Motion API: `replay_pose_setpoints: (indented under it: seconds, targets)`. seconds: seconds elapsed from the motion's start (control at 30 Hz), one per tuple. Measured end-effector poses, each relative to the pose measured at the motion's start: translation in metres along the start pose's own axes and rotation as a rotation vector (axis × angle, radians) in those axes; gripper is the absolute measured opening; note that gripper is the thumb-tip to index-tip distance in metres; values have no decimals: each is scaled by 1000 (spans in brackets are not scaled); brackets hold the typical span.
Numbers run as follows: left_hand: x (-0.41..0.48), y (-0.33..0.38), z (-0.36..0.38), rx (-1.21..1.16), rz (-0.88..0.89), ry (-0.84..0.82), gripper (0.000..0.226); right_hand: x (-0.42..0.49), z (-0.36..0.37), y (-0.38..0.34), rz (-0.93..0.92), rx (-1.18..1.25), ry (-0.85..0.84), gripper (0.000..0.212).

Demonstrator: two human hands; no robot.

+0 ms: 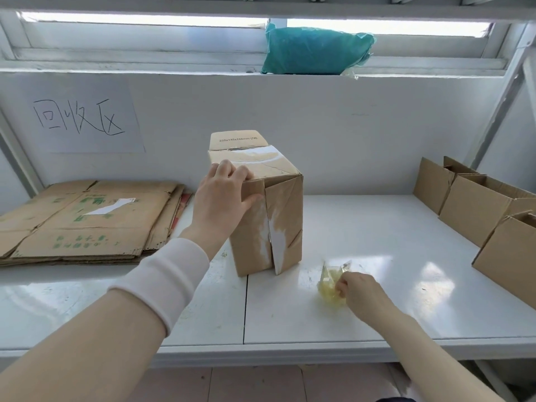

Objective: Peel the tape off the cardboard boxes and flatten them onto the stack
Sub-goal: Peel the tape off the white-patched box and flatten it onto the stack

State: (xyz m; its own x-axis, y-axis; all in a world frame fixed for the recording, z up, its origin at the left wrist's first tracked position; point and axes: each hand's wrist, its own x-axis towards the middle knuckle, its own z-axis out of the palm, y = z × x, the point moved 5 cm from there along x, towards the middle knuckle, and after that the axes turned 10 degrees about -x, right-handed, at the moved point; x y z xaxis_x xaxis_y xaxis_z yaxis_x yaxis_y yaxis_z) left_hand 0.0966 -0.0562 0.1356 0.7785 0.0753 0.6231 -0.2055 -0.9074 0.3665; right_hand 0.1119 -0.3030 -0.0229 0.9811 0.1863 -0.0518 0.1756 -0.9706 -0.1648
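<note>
While the left grip point(223, 194) curls over the top edge of the box point(272, 216) standing central on the surface point(362, 227) and the right grip point(359, 289) pinches the tape wad point(328, 287) at its 5 o'clock, drop the wad clear, then collapse the box toward the stack point(87, 219) at 9 o'clock.

In the centre of the frame the box point(261, 221) is plain brown, with white torn patches along its front seam and top. At the left, the flat stack point(87, 219) is brown with faded green print and one white label. The tape wad point(330, 285), lower right, is pale yellow and clear. The table point(362, 227) is glossy white, the bag point(316, 49) at the top teal, and the sign point(84, 117), upper left, white with black handwriting.
</note>
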Motion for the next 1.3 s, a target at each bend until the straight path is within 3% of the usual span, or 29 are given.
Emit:
replay_pose_setpoints:
  seconds: [0.1,0.17,0.23,0.37,0.47,0.6,0.7,0.87,0.97,1.07,1.17,1.3]
  targets:
    - [0,0,0,-12,1,3,42,-5,-35,-1,33,-100,56,32]
    - [0,-1,1,-12,-1,5,42,-14,-72,-15,27,-192,301,23]
    - [0,-1,2,-17,-4,9,43,-18,-91,-39,-52,-90,447,43]
    - [-2,-2,-1,-51,-11,42,45,16,-69,-93,-209,308,294,96]
    - [-3,-6,-6,-59,-60,51,51,42,-52,-113,-195,519,266,113]
    - [-4,-21,-16,-44,-136,79,55,54,-52,-120,-127,613,396,96]
    - [-7,-30,-19,-38,-146,112,49,49,-54,-125,-182,584,401,92]
    - [-6,-44,-23,-219,-201,105,35,30,-63,-119,-304,541,558,52]
    - [-5,-33,-30,-381,-12,-77,48,30,-79,-102,-98,823,623,21]
    - [1,-23,-41,-404,120,-173,60,28,-93,-97,-11,1057,604,22]
    - [15,-17,-55,-86,155,-47,64,21,-106,-105,-62,1092,597,21]
    - [20,-4,-46,555,87,-188,102,17,-127,-115,-128,1023,594,26]
